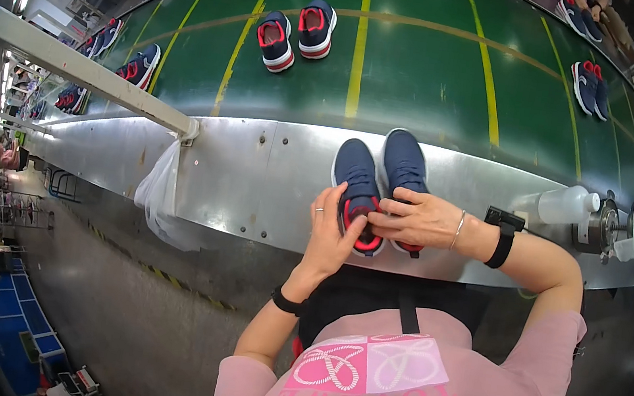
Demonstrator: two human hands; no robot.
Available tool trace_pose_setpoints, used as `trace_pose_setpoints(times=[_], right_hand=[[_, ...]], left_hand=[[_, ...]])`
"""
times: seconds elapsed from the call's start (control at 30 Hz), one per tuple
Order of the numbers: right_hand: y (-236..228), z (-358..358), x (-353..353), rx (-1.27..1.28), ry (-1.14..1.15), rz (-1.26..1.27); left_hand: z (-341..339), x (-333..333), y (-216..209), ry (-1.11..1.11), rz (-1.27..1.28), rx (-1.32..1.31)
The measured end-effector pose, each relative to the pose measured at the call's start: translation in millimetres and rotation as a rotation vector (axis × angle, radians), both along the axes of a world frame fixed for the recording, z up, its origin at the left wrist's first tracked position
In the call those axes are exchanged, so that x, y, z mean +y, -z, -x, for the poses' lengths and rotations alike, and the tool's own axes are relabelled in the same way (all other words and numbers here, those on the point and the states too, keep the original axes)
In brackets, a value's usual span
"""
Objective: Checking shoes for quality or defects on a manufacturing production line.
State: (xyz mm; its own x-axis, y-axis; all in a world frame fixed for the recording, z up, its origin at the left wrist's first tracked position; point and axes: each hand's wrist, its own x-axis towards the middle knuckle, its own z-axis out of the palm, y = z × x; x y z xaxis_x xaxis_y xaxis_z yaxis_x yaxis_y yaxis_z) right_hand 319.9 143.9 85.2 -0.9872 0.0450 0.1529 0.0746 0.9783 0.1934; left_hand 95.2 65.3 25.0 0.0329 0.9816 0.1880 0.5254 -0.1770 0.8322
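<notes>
Well, I am watching from far away, and I will measure every place from the left shoe, which lies flat on the shiny metal ledge with its toe pointing away from the person. Far to the left of it hangs a white plastic bag, well out of the way. Close on its left side is the left hand: the fingers rest along the shoe's side and the thumb is apart from them, poking over to the red opening. I can't tell how hard that hand squeezes. I think it should hold the shoe steady, because smooth metal may let it slide. Just to the right of the left shoe is the right shoe, its toe pointing the same way. The right hand reaches over the back part of that one, and its fingers, a little bit spread, come to the right edge of the left shoe's opening. I can't tell if they pinch anything. I would keep them soft, so the red edge stays smooth and doesn't fold in, and I would lift that wrist a bit so it doesn't bump the other shoe. Farther right of the left shoe lies a whitish bottle, well apart from it, so elbows should mind it.
</notes>
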Motion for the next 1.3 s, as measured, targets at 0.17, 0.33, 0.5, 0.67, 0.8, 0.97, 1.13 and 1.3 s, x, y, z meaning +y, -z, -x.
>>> trace_pose_setpoints(times=[0.17,0.33,0.5,0.67,0.8,0.97,1.13,1.3], right_hand=[[8.0,-14.1,-29.3,0.443,0.55,0.312],[42.7,-17.2,-64.9,0.818,1.28,1.298],[74.7,-35.9,-75.4,1.267,1.066,1.631],[97.6,-54.9,-93.6,1.574,0.766,2.358],[114.4,-62.0,-99.2,1.556,0.597,2.496],[115.7,-66.5,-96.3,1.494,0.596,2.521],[111.7,-64.1,-94.7,1.522,0.623,2.495],[110.2,-65.0,-93.7,1.488,0.612,2.486]], left_hand=[[-2.1,-11.1,12.5,0.02,0.158,-0.323],[-8.8,-8.1,20.7,-0.093,0.185,-0.149],[-2.5,-3.7,23.8,-0.019,0.264,-0.494],[-12.6,-19.7,47.8,-0.053,0.732,-1.208],[-30.6,-25.7,76.5,0.01,0.768,-1.444],[-23.1,-21.8,89.0,0.126,0.777,-1.369],[-24.2,-23.0,90.8,0.063,0.797,-1.347],[-21.7,-21.4,88.7,0.095,0.797,-1.365]])
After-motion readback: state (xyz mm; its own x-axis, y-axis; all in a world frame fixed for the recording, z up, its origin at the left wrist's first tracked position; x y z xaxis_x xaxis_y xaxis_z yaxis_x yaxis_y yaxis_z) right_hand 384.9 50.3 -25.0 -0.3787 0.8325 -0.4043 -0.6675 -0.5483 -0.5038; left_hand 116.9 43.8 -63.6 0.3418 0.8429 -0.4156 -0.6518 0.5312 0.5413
